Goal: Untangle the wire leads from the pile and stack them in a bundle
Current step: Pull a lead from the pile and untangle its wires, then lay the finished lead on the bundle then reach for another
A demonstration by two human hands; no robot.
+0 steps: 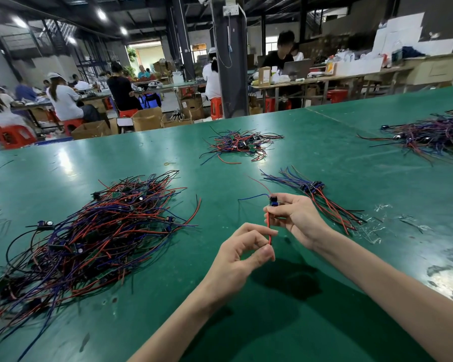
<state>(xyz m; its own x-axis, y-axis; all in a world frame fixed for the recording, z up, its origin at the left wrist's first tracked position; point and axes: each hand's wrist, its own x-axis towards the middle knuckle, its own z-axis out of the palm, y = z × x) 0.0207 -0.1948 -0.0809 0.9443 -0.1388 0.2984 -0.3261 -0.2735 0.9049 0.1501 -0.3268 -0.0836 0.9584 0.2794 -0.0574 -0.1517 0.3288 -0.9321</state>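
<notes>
The left hand (242, 253) is nearest, held above the green tabletop (246, 322) with its fingers curled. Its thumb and forefinger pinch the lower end of a red wire lead (268, 226). Just beyond it and slightly to its right, the right hand (297, 218) grips the upper part of the same lead between thumb and fingers. A small blue component (273, 200) shows at the tips of those fingers. The red stretch runs nearly upright between the two hands. From the component a blue strand (251, 197) trails away to the left of the right hand, and a thin red strand (258, 182) rises beyond it.

To the left of the left hand, lying on the tabletop, spreads the big pile (94, 231) of tangled red, blue and black leads. Just beyond the right hand lies the bundle (322, 199), its leads roughly aligned, with the blue components grouped near the middle. Scraps of clear film (372, 231) lie to the right of that hand.

Farther beyond both hands sits a smaller heap (239, 146) of leads, with a yellow rubber band (169, 163) to its left. Another heap (434, 137) lies far out to the right. Past the tabletop's edge, people sit on red stools (16, 135) at other benches.
</notes>
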